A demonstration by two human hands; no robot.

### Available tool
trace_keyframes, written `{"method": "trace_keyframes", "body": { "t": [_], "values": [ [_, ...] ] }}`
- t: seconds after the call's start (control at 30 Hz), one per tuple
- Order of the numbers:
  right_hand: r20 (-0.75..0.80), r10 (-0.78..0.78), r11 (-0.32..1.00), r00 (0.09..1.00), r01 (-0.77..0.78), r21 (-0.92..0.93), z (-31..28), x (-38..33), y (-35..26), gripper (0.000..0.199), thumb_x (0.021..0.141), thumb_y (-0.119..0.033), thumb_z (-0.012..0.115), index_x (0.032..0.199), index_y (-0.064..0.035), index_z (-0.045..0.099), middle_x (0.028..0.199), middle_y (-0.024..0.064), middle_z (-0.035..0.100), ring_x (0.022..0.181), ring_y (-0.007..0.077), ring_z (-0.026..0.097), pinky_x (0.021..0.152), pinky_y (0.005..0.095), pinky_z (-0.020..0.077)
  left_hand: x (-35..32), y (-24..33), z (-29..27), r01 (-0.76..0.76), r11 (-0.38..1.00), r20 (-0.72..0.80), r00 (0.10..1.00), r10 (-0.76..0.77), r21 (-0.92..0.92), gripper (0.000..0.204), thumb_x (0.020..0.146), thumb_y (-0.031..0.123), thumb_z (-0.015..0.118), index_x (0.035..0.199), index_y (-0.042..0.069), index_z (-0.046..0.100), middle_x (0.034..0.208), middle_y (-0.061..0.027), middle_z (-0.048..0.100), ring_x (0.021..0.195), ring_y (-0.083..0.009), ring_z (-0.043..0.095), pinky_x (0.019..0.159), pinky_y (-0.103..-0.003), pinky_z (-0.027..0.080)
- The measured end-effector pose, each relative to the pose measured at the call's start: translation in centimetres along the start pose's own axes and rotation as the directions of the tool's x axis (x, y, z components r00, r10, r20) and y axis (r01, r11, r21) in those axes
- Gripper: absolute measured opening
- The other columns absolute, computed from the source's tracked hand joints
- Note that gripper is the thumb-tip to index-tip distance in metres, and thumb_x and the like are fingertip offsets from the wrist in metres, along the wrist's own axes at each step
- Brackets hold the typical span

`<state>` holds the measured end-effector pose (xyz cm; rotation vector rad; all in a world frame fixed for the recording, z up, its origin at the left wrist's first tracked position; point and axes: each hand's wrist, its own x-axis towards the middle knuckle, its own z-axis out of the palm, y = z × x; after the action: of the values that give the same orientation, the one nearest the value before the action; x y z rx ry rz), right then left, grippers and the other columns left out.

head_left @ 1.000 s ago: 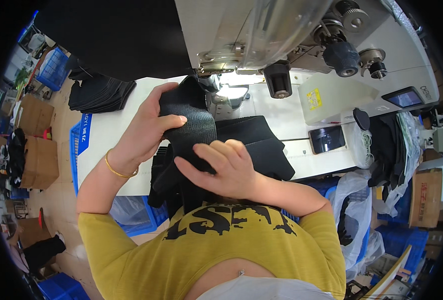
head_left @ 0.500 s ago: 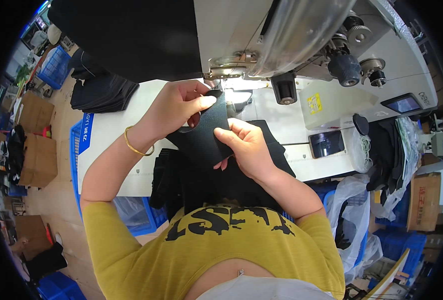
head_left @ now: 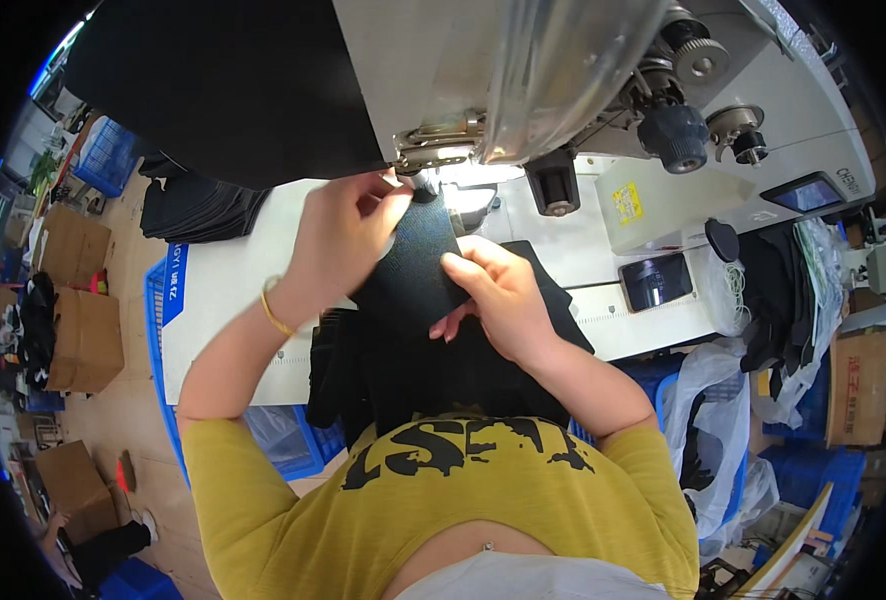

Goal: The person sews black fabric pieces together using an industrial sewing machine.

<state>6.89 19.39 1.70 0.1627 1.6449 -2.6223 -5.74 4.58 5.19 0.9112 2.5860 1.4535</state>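
A small black fabric piece (head_left: 415, 268) lies on the white sewing table (head_left: 228, 290), its far end under the lit presser foot (head_left: 431, 182) of the grey sewing machine (head_left: 523, 70). My left hand (head_left: 341, 238) pinches the piece's far left edge right at the foot; a gold bangle is on that wrist. My right hand (head_left: 493, 290) holds the piece's near right edge between thumb and fingers. More black fabric (head_left: 443, 370) hangs from the table's near edge down toward my lap.
A stack of black pieces (head_left: 198, 210) sits at the table's far left. A blue crate (head_left: 163, 330) stands left of the table, cardboard boxes (head_left: 78, 330) on the floor beyond. A control panel (head_left: 653, 283) and handwheel (head_left: 673, 130) are to the right.
Both hands lifted the black piece off the pile near my lap and carried it forward to the presser foot. The camera leaned closer to the machine.
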Motion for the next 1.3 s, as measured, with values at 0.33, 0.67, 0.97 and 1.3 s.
{"method": "trace_keyframes", "body": {
  "t": [0.33,0.67,0.97,1.3],
  "values": [
    [-0.028,-0.066,0.918,0.997,0.049,-0.393,-0.6,-1.6,-1.1,0.028,0.1,-0.022,0.051,0.086,-0.0007,0.063,0.063,0.0041,0.064,0.047,0.0054,0.053,0.045,0.0192,0.0391,-5.9,-2.3,1.4,-0.699,0.198,0.171,0.421,0.891,0.687,0.027,0.081,0.014,0.059,0.105,0.011,0.071,0.11,0.0003,0.065,0.084,-0.0128,0.052,0.069,-0.026,0.037],
    [0.0,-0.132,0.939,0.991,0.125,-0.32,-0.6,1.6,-1.0,0.026,0.099,-0.022,0.052,0.087,-0.0025,0.063,0.062,0.0051,0.065,0.043,0.0055,0.05,0.042,0.0204,0.0364,-3.1,-3.9,0.4,-0.689,0.275,0.14,0.482,0.865,0.67,0.039,0.072,0.01,0.064,0.111,0.014,0.069,0.116,0.0032,0.066,0.089,-0.0173,0.055,0.078,-0.034,0.039],
    [0.009,-0.117,0.94,0.993,0.113,-0.32,-0.7,1.8,-1.0,0.023,0.098,-0.019,0.052,0.093,-0.0013,0.065,0.065,0.0063,0.066,0.046,0.0056,0.051,0.045,0.0202,0.0377,0.1,-4.0,-0.5,-0.666,0.294,0.114,0.496,0.861,0.686,0.032,0.07,0.011,0.067,0.102,0.014,0.071,0.111,0.0054,0.068,0.09,-0.0156,0.056,0.077,-0.035,0.039],
    [-0.047,-0.234,0.844,0.971,0.179,-0.505,-2.8,0.2,-1.4,0.019,0.092,-0.019,0.061,0.098,-0.0008,0.065,0.073,0.0054,0.068,0.055,0.0082,0.057,0.054,0.0231,0.046,1.4,-3.7,-0.5,-0.664,0.336,0.041,0.484,0.874,0.667,0.019,0.08,0.015,0.069,0.098,0.014,0.072,0.101,0.0044,0.068,0.09,-0.0171,0.058,0.077,-0.036,0.038]
  ]
}}
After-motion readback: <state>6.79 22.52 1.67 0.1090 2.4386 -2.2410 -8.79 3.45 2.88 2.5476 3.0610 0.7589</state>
